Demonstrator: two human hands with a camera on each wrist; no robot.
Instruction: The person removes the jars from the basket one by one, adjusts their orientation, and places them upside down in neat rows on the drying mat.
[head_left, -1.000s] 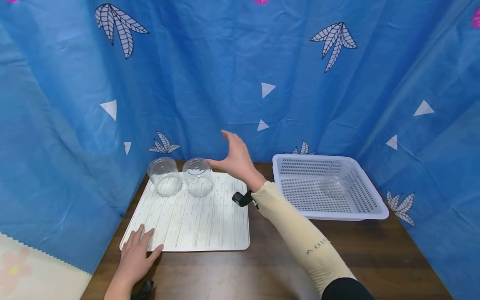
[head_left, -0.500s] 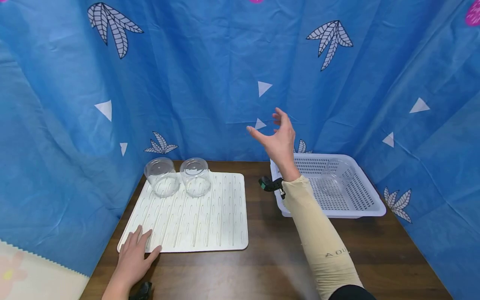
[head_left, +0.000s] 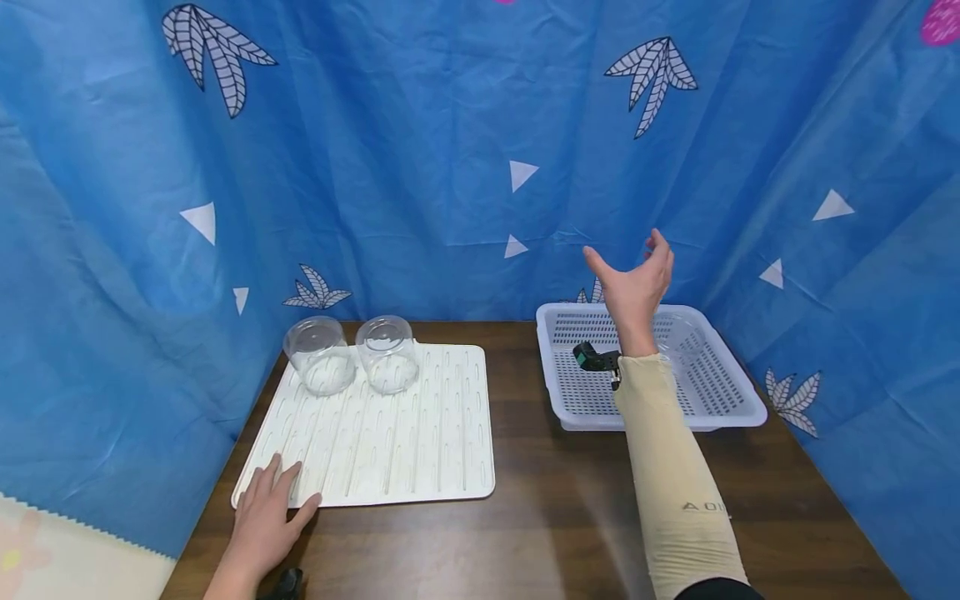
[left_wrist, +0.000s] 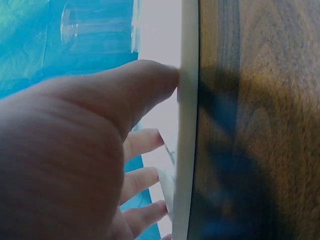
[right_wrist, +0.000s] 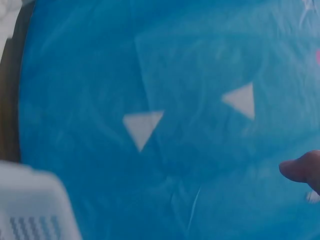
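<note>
My left hand [head_left: 264, 521] rests with spread fingers on the front left corner of a white ridged mat [head_left: 450, 433]. In the left wrist view its thumb [left_wrist: 145, 82] touches the mat's edge. Two clear cups [head_left: 318, 354] stand bottom up at the back left of the mat. My right hand [head_left: 637, 287], holding nothing, is raised over the white slotted basket [head_left: 551, 358], thumb and fingers apart. Inside the basket's right part is another clear cup [head_left: 681, 333], partly covered by the right arm. Only a thumb tip [right_wrist: 300, 167] shows in the right wrist view.
A brown wooden table [head_left: 525, 517] carries the mat and the basket, with bare wood between them. Behind and at both sides hangs a blue patterned curtain [head_left: 420, 167]. Pale flowered cloth [head_left: 67, 550] shows at the lower left.
My right hand has moved from beside the right-hand cup on the mat, rightward through the air, to over the basket. The left hand stays put; the view shifts slightly.
</note>
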